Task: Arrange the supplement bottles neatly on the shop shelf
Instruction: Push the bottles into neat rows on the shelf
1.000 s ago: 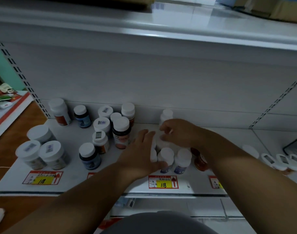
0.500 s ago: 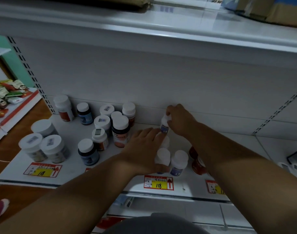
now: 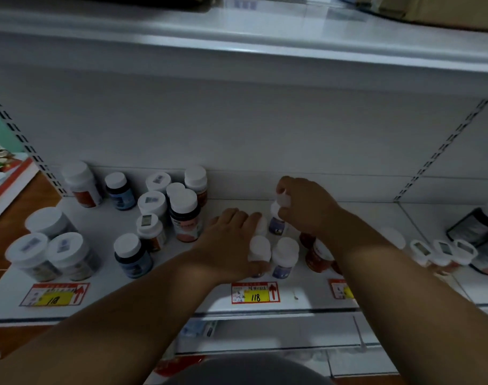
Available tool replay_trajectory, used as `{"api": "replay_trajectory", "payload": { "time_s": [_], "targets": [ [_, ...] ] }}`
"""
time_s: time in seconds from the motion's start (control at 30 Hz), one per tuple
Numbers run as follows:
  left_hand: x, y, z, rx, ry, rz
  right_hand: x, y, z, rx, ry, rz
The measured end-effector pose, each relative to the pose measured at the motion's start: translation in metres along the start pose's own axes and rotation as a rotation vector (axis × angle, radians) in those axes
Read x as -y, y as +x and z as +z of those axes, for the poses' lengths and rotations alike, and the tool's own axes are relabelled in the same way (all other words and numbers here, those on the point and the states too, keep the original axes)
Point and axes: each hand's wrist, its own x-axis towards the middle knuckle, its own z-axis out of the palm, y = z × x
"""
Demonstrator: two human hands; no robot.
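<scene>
On the white shelf (image 3: 104, 290), small white-capped bottles with purple labels stand in a cluster at the middle. My right hand (image 3: 306, 207) grips the cap of one small purple-label bottle (image 3: 276, 220) at the back of the cluster. My left hand (image 3: 231, 240) lies flat against the cluster's left side, thumb and fingers around a front bottle (image 3: 261, 251). Another purple-label bottle (image 3: 284, 258) stands free beside it. Red-brown bottles (image 3: 317, 254) sit partly hidden under my right forearm.
Several mixed bottles stand at the left: a tall dark one (image 3: 184, 215), blue ones (image 3: 131, 255), wide jars (image 3: 68, 255). White caps (image 3: 442, 251) and a dark box (image 3: 479, 234) lie at the right. Price tags (image 3: 255, 293) line the front edge; an upper shelf (image 3: 237, 43) overhangs.
My right hand has carried the small bottle from the front of the cluster toward the back wall, then lowered it slightly behind the others. My left hand stayed against the cluster.
</scene>
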Motion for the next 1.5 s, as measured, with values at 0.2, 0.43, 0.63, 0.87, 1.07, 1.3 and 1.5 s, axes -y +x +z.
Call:
{"api": "replay_trajectory", "payload": {
  "time_s": [0.2,0.43,0.63,0.87,1.07,1.3,1.5],
  "targets": [
    [0.0,0.0,0.0,0.041,-0.015,0.004,0.01,-0.027,0.025,0.024,0.043,0.058],
    [0.0,0.0,-0.003,0.049,-0.041,0.002,0.005,-0.036,0.03,-0.027,0.077,0.038],
    [-0.004,-0.005,-0.014,0.011,-0.09,0.005,0.022,-0.025,0.04,-0.121,0.056,0.003],
    [0.016,-0.048,-0.045,-0.231,-0.149,-0.161,0.089,0.023,0.026,-0.183,0.201,-0.193],
    [0.04,-0.095,-0.068,-0.363,-0.086,-0.237,0.152,0.053,0.052,0.099,0.168,-0.272],
    [0.061,-0.123,-0.087,-0.369,-0.174,-0.257,0.162,0.037,0.033,-0.123,0.199,-0.187],
    [0.033,-0.109,-0.095,-0.374,-0.6,-0.285,0.152,-0.036,-0.023,-0.305,0.643,-0.007]
  ]
}}
